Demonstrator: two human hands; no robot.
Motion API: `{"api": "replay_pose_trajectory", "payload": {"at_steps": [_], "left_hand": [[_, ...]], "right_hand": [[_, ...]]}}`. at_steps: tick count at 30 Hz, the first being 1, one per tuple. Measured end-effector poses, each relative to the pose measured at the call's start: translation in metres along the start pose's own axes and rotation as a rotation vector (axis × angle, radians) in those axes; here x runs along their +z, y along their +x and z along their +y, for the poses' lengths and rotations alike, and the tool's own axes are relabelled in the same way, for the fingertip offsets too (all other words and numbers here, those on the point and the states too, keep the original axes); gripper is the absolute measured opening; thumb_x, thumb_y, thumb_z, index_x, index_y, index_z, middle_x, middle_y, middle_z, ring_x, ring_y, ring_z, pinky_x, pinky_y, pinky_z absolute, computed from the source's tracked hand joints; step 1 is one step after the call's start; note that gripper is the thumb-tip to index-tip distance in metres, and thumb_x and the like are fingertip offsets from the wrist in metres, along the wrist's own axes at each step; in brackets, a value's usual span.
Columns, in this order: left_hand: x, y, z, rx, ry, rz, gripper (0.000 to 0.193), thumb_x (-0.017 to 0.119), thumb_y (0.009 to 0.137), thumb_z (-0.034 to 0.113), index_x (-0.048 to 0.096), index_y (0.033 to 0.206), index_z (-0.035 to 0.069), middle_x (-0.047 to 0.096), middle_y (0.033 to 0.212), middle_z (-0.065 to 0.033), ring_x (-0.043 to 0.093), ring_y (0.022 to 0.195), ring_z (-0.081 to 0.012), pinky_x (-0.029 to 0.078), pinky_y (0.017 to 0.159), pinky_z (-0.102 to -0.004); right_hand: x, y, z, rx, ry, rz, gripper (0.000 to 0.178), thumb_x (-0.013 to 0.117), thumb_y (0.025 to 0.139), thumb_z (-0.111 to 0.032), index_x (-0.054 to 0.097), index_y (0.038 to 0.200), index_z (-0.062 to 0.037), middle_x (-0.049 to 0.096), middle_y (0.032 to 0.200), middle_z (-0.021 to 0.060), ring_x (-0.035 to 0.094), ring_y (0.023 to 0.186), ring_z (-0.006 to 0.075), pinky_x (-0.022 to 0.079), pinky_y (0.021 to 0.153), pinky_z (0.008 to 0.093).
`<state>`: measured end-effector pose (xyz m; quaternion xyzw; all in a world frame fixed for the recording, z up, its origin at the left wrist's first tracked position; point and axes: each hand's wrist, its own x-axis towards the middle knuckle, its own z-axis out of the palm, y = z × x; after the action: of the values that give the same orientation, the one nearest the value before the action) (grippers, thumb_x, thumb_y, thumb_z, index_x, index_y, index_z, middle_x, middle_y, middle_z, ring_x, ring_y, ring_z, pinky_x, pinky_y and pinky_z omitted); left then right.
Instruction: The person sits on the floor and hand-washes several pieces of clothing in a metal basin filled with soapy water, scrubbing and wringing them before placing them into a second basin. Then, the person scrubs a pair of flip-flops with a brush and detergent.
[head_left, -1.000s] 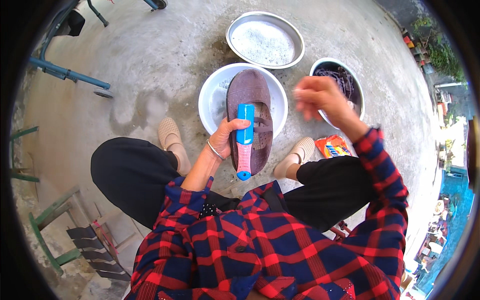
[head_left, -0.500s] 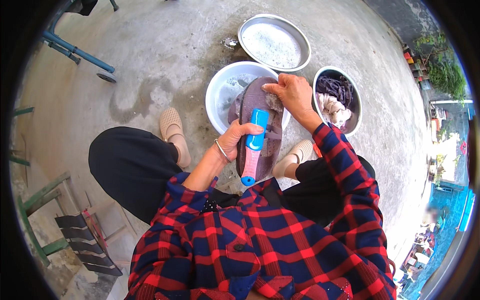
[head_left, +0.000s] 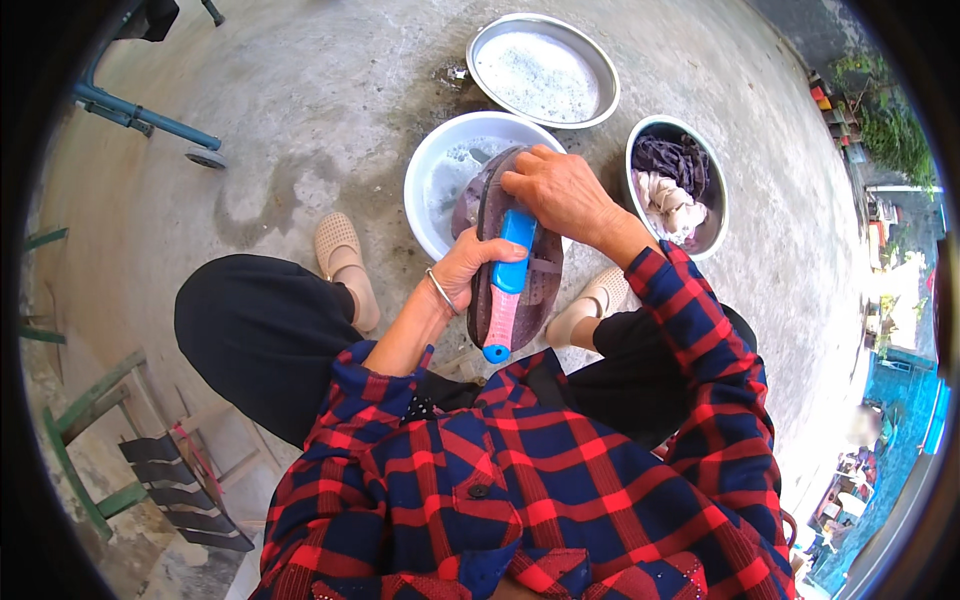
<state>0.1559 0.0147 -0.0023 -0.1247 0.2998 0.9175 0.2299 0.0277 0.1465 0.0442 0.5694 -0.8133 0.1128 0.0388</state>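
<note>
We are at the scrubbing step: our left hand (head_left: 468,268) clamps its fingers on the blue brush (head_left: 508,282) against the washboard (head_left: 540,280), our right hand (head_left: 556,190) presses closed fingers on the dark cloth (head_left: 470,205) over the white basin (head_left: 432,182), and next we judge firm strokes are needed.

Three basins sit on the concrete: one white plastic basin (head_left: 425,185) and two metal basins (head_left: 545,70) (head_left: 715,205). One brush (head_left: 508,285), two beige shoes (head_left: 340,255) (head_left: 590,300).
</note>
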Motion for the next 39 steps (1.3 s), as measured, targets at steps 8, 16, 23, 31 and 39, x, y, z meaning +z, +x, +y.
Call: {"api": "replay_pose_trajectory", "payload": {"at_steps": [8,16,23,31,39], "left_hand": [[-0.004,0.002,0.002,0.083,-0.064,0.069,0.043,0.070,0.075,0.015,0.051,0.111,0.001,0.060,0.094,-0.0057,0.062,0.081,-0.0143,0.053,0.076,-0.0304],[-0.006,0.001,0.002,0.128,-0.113,0.060,0.048,0.072,0.075,0.018,0.050,0.114,0.001,0.061,0.099,-0.0079,0.062,0.087,-0.0171,0.053,0.078,-0.0326],[-0.011,0.006,0.003,0.177,-0.057,0.050,0.047,0.069,0.079,0.022,0.051,0.117,0.001,0.061,0.104,-0.0096,0.063,0.089,-0.0187,0.053,0.082,-0.0340],[-0.010,0.004,0.004,0.125,-0.146,0.065,0.036,0.065,0.077,0.015,0.054,0.109,0.003,0.062,0.096,-0.0081,0.062,0.083,-0.0177,0.052,0.080,-0.0313],[-0.026,0.005,0.017,0.258,-0.251,0.169,0.038,0.064,0.074,0.021,0.055,0.105,0.002,0.060,0.092,-0.0078,0.059,0.085,-0.0185,0.049,0.081,-0.0347]], "right_hand": [[-0.011,-0.011,0.001,0.320,0.184,0.210,0.008,0.063,0.072,-0.014,0.057,0.072,-0.0089,0.053,0.070,0.0072,0.054,0.075,0.0286,0.045,0.062,0.0399],[0.002,-0.015,0.001,0.181,-0.239,0.179,0.005,0.057,0.077,-0.011,0.055,0.078,-0.0066,0.052,0.069,0.0105,0.055,0.071,0.0312,0.044,0.061,0.0431],[-0.010,-0.012,-0.016,0.410,0.303,0.297,0.005,0.056,0.078,-0.010,0.057,0.081,-0.0056,0.057,0.074,0.0114,0.058,0.074,0.0325,0.046,0.062,0.0410],[-0.009,-0.011,-0.010,0.018,-0.195,0.050,0.037,0.059,0.072,-0.006,0.060,0.109,-0.0083,0.042,0.135,0.0039,0.033,0.127,0.0320,0.023,0.105,0.0537],[-0.027,-0.024,-0.040,0.296,0.276,0.123,0.017,0.069,0.069,-0.016,0.055,0.075,-0.0084,0.053,0.084,0.0056,0.048,0.089,0.0279,0.039,0.078,0.0416]]}}
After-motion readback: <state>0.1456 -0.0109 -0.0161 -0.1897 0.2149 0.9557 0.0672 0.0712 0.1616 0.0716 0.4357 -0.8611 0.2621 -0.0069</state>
